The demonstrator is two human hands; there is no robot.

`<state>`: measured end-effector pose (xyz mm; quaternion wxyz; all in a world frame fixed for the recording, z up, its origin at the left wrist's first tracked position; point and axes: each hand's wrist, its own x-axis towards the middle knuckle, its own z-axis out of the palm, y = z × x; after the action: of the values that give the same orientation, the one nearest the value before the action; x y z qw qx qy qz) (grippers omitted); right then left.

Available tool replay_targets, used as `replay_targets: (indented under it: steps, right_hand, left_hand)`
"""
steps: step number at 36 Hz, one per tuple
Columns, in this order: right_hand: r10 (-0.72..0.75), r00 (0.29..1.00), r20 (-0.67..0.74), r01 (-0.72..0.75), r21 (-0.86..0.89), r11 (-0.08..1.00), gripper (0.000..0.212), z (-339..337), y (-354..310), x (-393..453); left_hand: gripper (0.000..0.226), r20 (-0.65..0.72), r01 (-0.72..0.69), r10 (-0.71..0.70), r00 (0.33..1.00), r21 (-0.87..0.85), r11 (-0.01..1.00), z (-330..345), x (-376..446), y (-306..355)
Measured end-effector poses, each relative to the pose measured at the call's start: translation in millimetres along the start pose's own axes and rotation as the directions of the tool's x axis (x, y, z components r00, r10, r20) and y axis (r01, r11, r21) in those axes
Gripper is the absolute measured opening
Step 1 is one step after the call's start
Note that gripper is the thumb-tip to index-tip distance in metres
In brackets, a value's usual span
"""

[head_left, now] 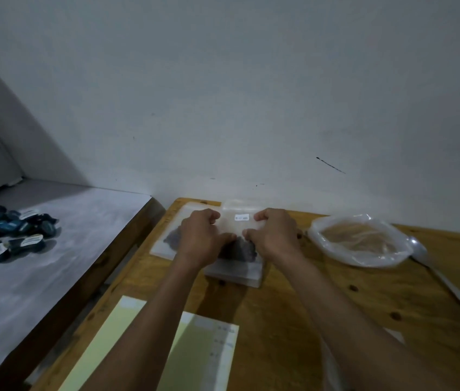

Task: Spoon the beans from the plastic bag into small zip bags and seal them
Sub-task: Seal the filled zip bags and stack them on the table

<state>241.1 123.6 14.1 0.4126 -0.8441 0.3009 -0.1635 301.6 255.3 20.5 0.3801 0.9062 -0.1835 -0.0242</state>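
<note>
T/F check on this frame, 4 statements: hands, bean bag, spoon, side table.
1. Both hands, left hand and right hand, pinch the small zip bag. True.
2. The spoon is held in the right hand. False: it lies on the wooden table, right of the plastic bag of beans.
3. The bean bag is tied shut. False: its mouth lies open.
4. Dark blue packets sit on the grey surface at left. True.

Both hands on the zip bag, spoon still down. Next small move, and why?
Probably pull the zip bag's mouth open. Left hand and right hand pinch it from either side above the stack of bags; it looks empty. The spoon lies untouched beside the open plastic bag of beans, so scooping comes after.
</note>
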Motion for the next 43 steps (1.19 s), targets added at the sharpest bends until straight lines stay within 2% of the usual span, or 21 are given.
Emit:
replay_targets:
  steps: [3,13,21,27,31,35,38,41,43]
  right_hand:
    - [-0.023,0.999,0.025,0.025,-0.087,0.996,0.045,0,3,-3]
    - [-0.030,1.000,0.005,0.031,-0.137,0.990,0.036,3,4,-10]
    - [-0.051,0.999,0.005,0.051,-0.168,0.984,0.034,-8,4,-24]
    - [-0.082,0.997,0.007,0.082,-0.130,0.988,0.035,-41,5,-50]
    - [-0.103,0.995,-0.013,0.101,-0.130,0.986,0.030,-80,23,-77]
    - [-0.062,0.995,-0.080,0.054,-0.107,0.993,0.030,-121,53,-112]
    - [0.012,0.997,-0.082,-0.023,-0.134,0.991,0.032,-143,79,-135]
    - [0.099,0.992,-0.077,-0.113,-0.211,0.971,0.038,-153,100,-151]
    - [0.165,0.985,-0.051,-0.172,-0.232,0.957,0.040,-156,109,-160]
  left_hand:
    - [0.063,0.007,-0.009,0.009,1.000,0.031,0.999,5,-1,-1]
    - [0.054,0.000,-0.040,0.040,0.999,0.136,0.990,9,-4,7]
    - [0.055,-0.018,-0.052,0.055,0.998,0.109,0.993,-2,-19,12]
    - [0.051,-0.055,-0.131,0.134,0.989,0.051,0.990,-8,-48,23]
    - [0.050,0.013,-0.194,0.195,0.981,-0.031,0.980,-4,-79,36]
    - [0.048,0.084,-0.214,0.218,0.972,-0.052,0.975,7,-113,47]
    - [0.051,0.186,-0.186,0.192,0.964,-0.045,0.981,20,-136,54]
    - [0.055,0.293,-0.134,0.117,0.949,0.039,0.990,37,-155,65]
    - [0.037,0.349,-0.118,0.078,0.934,0.095,0.988,49,-165,72]
